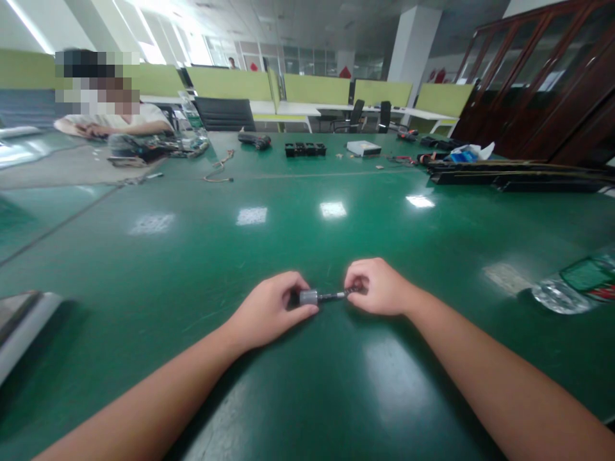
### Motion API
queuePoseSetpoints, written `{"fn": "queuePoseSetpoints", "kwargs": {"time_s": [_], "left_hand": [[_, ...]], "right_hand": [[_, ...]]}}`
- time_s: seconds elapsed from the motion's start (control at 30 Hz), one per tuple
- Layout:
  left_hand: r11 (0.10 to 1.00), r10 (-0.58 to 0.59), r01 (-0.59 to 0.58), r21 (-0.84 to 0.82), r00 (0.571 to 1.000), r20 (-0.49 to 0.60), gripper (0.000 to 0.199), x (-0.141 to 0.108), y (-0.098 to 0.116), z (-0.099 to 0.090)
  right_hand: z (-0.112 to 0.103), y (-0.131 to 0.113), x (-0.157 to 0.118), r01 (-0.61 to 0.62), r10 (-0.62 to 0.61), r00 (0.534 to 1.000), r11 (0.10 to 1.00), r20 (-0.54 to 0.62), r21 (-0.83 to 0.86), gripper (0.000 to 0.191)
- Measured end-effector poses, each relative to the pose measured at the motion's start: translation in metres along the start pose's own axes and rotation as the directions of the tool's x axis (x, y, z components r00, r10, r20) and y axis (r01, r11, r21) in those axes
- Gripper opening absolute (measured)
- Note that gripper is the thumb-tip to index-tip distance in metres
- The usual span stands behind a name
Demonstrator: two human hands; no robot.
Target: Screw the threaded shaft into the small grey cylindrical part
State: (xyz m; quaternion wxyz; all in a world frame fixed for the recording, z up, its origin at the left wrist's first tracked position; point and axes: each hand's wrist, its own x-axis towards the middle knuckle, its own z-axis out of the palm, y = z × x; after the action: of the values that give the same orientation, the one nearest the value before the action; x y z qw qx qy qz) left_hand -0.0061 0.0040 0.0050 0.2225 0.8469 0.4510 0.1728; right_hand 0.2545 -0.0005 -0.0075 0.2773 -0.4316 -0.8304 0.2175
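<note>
Low over the green table, my left hand grips a small silver cylinder between thumb and fingers. A thin dark rod with a lighter section runs from the cylinder's right end toward my right hand. The fingers of that hand are curled in a pinch around the rod's dark right end. Rod and cylinder are in line and lie roughly level. Whether they are one piece or two is too small to tell.
At far left a person sits at the table. A plastic bottle lies at right, and a pale-edged object is at left. Dark long strips, a black part, a silver box and a cable lie farther back.
</note>
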Motion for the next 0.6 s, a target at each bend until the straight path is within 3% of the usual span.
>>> {"fn": "queuePoseSetpoints", "kwargs": {"time_s": [0.37, 0.5, 0.6], "left_hand": [[1.000, 0.006, -0.006, 0.001, 1.000, 0.005, 0.030, 0.000, -0.001, 0.000], [1.000, 0.018, -0.018, -0.007, 1.000, 0.012, 0.030, 0.000, 0.000, -0.001], [1.000, 0.013, -0.012, -0.012, 1.000, 0.017, 0.030, 0.001, 0.000, -0.001]], "right_hand": [[0.008, -0.006, 0.002, 0.048, -0.047, 0.999, 0.998, -0.022, 0.050, 0.010], [0.014, -0.011, 0.003, -0.080, 0.068, 0.996, 0.950, 0.051, 0.301, 0.048], [0.017, -0.010, 0.003, -0.155, 0.139, 0.988, 0.904, 0.069, 0.398, 0.059]]}}
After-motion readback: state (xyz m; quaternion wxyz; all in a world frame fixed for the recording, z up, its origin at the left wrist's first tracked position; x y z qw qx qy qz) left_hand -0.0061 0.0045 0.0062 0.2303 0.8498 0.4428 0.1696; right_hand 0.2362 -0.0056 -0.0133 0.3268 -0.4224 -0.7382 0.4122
